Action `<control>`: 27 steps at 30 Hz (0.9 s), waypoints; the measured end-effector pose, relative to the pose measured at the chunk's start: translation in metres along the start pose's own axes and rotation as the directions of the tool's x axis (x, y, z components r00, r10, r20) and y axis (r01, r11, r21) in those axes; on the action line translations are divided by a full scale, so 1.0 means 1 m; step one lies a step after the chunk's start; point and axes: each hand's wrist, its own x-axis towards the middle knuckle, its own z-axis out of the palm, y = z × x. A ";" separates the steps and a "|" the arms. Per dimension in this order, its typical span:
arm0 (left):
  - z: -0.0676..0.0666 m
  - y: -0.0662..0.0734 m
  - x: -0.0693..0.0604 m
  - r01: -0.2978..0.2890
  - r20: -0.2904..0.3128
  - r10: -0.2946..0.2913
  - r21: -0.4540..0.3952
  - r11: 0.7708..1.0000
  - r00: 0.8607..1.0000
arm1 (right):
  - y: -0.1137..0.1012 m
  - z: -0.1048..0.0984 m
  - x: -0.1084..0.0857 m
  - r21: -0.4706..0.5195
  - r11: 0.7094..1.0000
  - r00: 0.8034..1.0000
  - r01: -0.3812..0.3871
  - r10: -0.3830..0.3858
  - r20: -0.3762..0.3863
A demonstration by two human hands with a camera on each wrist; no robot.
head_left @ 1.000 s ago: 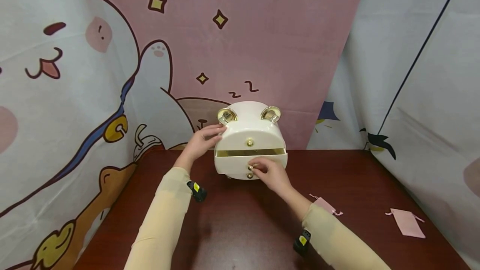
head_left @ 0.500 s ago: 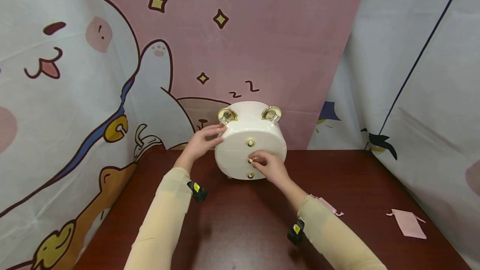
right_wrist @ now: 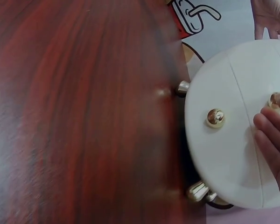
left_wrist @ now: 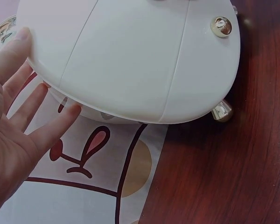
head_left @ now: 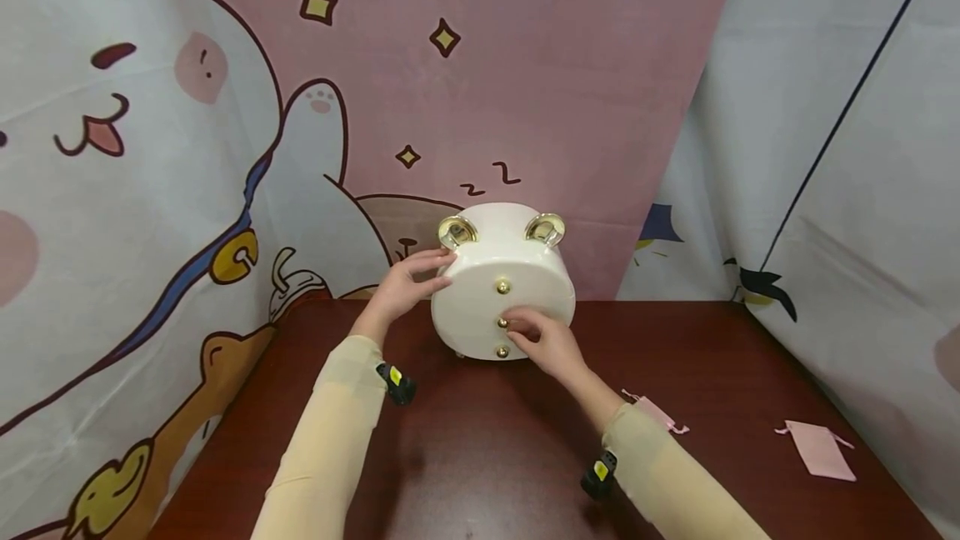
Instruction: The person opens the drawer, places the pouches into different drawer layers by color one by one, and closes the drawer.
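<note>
A white, rounded jewelry box (head_left: 468,302) with gold ear-shaped trims stands at the back of the table, its drawer fronts flush. Three gold knobs run down the front. My left hand (head_left: 401,288) rests against the box's upper left side; in the left wrist view its thumb (left_wrist: 19,46) lies at the front edge and the other fingers are fairly straight along the side. My right hand (head_left: 551,346) is at the middle knob (head_left: 502,322), thumb and index finger spread apart around it. In the right wrist view a fingertip overlaps this knob (right_wrist: 273,99).
Two small pink drawstring pouches lie on the table's right side: one pouch (head_left: 654,412) partly behind the right sleeve, the other pouch (head_left: 821,450) farther right. Cartoon-printed cloth (head_left: 570,107) hangs directly behind the dark red wooden table (head_left: 465,457). Short gold feet (right_wrist: 198,191) support the box.
The middle drawer, pulled out a second ago, has slid in flush under my right hand. The thumb and index finger have since parted from their pinch on the knob. My left hand stays put.
</note>
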 end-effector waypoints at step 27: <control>0.001 0.002 -0.001 0.004 -0.005 -0.004 -0.030 1.000 1.000 | 0.033 0.017 -0.030 -0.027 1.000 0.986 -0.012 0.016 0.163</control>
